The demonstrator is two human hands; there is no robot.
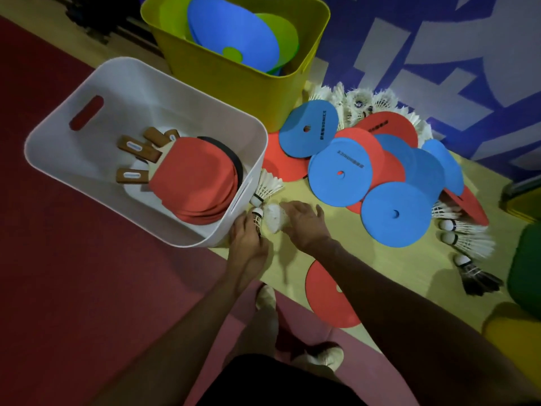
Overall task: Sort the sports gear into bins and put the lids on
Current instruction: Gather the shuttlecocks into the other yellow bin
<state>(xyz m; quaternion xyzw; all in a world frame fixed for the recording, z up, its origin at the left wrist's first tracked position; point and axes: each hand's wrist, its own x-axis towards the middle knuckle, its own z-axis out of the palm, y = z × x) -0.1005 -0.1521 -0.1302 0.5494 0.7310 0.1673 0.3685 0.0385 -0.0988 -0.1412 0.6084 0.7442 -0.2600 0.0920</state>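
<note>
My left hand [247,244] grips a white shuttlecock [257,219] beside the white bin's near corner. My right hand [304,222] holds a second white shuttlecock [273,218] right next to it. A third shuttlecock [268,187] lies on the floor against the white bin [87,153], which holds several red table tennis paddles [193,177]. The yellow bin [234,92] behind it holds blue and green flat discs [231,33]. Blue discs [395,215] and red discs [363,145] lie piled on the floor to the right.
More shuttlecocks lie behind the disc pile [363,104] and at its right edge [465,238], one of them dark [477,276]. A lone red disc [328,297] lies near my feet. Green [527,268] and yellow [515,341] objects sit at the right edge.
</note>
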